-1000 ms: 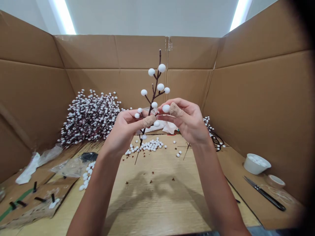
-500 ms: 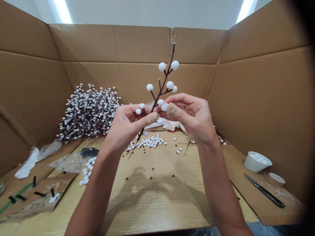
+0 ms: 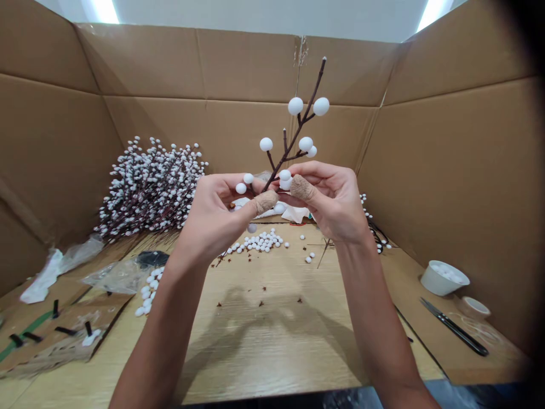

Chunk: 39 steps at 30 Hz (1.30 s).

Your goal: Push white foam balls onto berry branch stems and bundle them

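Observation:
A dark brown artificial branch (image 3: 293,143) tipped with several white balls leans up to the right in front of me. My left hand (image 3: 225,207) is closed on its lower stem, a tan covering on the thumb. Two side twigs left of the stem carry white balls beside my left fingers. My right hand (image 3: 330,196), its thumb also covered, pinches at a white ball (image 3: 285,182) on the branch's right side. The fingertips partly hide where ball and twig meet. One upper twig and the top tip have no ball.
A big bundle of white-berried branches (image 3: 153,187) lies back left. Loose white balls (image 3: 264,241) and small brown star-shaped bits lie on the table (image 3: 255,358). At right are a white bowl (image 3: 445,278) of balls, a tape roll (image 3: 474,308) and black-handled scissors (image 3: 455,328). Cardboard walls surround the table.
The branch has tilted further right and come somewhat nearer. The pinched ball now sits close under another ball, against the branch's side. Both hands keep their hold.

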Motion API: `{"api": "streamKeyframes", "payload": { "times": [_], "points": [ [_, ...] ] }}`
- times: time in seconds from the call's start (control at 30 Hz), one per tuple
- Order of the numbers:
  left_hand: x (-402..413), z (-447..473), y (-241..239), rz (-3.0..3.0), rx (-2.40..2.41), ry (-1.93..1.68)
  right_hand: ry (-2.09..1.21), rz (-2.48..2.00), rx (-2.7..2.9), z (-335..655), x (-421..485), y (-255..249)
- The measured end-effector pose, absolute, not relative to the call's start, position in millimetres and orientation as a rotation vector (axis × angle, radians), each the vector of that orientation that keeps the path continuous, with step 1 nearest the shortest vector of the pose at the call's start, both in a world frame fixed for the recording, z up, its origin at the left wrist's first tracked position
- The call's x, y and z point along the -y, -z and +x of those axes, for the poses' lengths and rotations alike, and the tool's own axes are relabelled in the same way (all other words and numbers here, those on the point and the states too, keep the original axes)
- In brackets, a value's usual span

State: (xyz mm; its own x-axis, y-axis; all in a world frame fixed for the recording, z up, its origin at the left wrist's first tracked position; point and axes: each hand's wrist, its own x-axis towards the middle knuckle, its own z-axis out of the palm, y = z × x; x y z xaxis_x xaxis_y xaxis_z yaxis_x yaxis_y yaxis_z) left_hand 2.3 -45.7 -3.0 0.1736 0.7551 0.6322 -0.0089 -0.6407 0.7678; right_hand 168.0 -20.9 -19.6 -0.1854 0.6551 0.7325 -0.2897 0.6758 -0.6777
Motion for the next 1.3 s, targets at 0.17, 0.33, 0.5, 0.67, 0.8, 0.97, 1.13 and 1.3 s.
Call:
{"api": "streamKeyframes", "payload": {
  "times": [0.17,0.33,0.5,0.67,0.8,0.97,1.13,1.3],
  "points": [
    [45.7,4.0,2.1,1.816,-0.712,-1.541,-0.846,-0.338,1.53,167.4,19.1,21.6],
    [44.2,4.7,2.7,1.808,-0.73,-1.569,-0.838,-0.339,1.532,165.5,18.4,21.4],
    [41.7,4.7,2.9,1.837,-0.738,-1.594,-0.813,-0.347,1.525,163.2,18.4,20.9],
    [41.6,5.2,2.8,1.86,-0.75,-1.617,-0.808,-0.355,1.518,161.8,16.5,22.5],
    [41.9,4.4,1.4,1.856,-0.734,-1.608,-0.829,-0.363,1.503,160.2,15.6,23.2],
    [37.3,1.3,-0.5,1.82,-0.665,-1.526,-0.946,-0.307,1.494,161.1,13.6,20.4],
    [21.5,-5.1,4.2,1.704,-0.637,-1.508,-1.103,-0.29,1.605,173.9,8.0,17.7],
    [7.4,-10.6,6.4,1.461,-0.494,-1.548,-1.254,-0.512,2.145,168.9,-1.7,27.5]
  ]
}}
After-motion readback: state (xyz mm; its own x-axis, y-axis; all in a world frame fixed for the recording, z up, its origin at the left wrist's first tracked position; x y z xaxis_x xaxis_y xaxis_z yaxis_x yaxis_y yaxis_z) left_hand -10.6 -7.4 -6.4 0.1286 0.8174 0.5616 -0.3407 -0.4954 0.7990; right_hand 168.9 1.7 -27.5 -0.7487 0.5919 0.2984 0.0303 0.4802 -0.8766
